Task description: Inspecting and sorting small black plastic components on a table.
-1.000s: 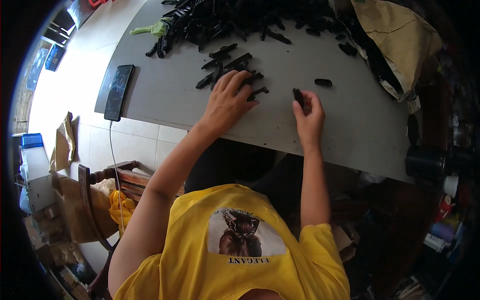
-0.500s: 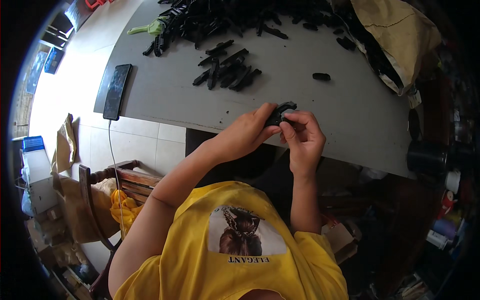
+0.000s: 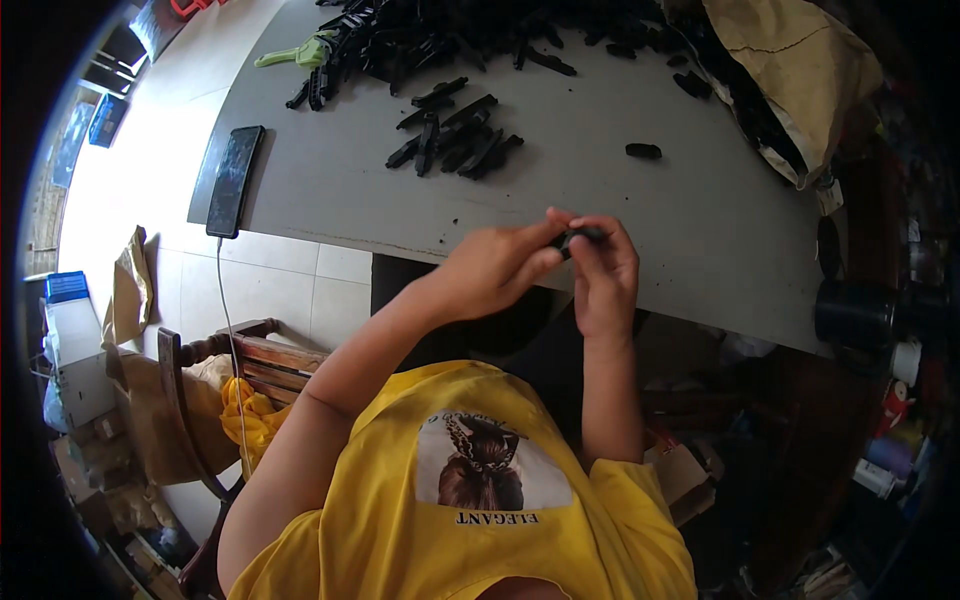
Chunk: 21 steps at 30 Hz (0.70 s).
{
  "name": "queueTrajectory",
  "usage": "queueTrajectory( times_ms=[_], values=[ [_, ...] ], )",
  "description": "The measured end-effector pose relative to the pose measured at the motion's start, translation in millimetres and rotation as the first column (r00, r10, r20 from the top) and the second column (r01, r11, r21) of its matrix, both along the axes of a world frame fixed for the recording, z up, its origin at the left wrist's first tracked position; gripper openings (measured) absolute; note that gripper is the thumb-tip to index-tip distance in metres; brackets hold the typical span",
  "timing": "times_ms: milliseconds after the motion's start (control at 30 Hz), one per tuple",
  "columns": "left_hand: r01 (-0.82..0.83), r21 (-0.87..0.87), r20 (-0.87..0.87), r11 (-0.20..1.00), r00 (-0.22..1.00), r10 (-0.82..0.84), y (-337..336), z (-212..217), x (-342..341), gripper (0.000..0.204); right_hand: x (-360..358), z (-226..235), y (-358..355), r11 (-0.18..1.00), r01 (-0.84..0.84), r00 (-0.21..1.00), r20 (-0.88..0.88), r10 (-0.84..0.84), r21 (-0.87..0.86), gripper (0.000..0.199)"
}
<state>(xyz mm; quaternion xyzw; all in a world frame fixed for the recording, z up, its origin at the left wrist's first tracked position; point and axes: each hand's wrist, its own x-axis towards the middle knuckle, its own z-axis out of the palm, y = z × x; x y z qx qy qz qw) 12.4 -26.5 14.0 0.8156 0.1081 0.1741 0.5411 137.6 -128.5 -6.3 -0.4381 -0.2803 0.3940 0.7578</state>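
Observation:
Over the near edge of the grey table point(image 3: 330, 200), my left hand point(image 3: 497, 262) and my right hand point(image 3: 608, 275) meet around a small black plastic part point(image 3: 577, 238). Fingers of both hands are closed on it and cover much of it, so its exact kind is hidden. Beyond my hands lies a small heap of similar elongated black parts point(image 3: 462, 140). One single black part point(image 3: 643, 151) rests apart from them, to the right. A large pile of black parts point(image 3: 440, 40) spreads along the far side.
A phone point(image 3: 235, 183) with a white cable lies at the table's left edge. Near the pile sits a light green clamp-like tool point(image 3: 295, 55). An open brown paper bag point(image 3: 790, 75) stands at the far right. A wooden chair point(image 3: 255, 355) is at the lower left.
The black part has turned between my fingers and is more covered now. My right hand has shifted slightly left, its fingers wrapping over the part. Things on the table stay put.

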Motion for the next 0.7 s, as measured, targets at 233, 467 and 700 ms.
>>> queueTrajectory(
  times_ms=[233, 467, 700],
  values=[
    [-0.253, 0.663, -0.34, 0.704, 0.737, 0.585, 40.8, -18.4, 20.4, 0.035, 111.4, -22.2, 44.2, 0.729, 0.602, 0.682, 0.684, -0.258, -0.326, 0.026],
    [-0.361, 0.797, 0.028, 0.484, 0.823, 0.567, 41.1, -37.9, 3.3, 0.03, 114.5, -29.4, 29.9, 0.718, 0.663, 0.205, 0.974, 0.099, -0.212, 0.022],
    [-0.314, 0.055, -0.104, 0.948, 0.942, 0.318, 11.9, -8.8, 4.1, 0.028, 25.8, 14.9, 3.4, 0.896, -0.046, 0.76, 0.567, 0.318, -0.441, 0.018]
  ],
)
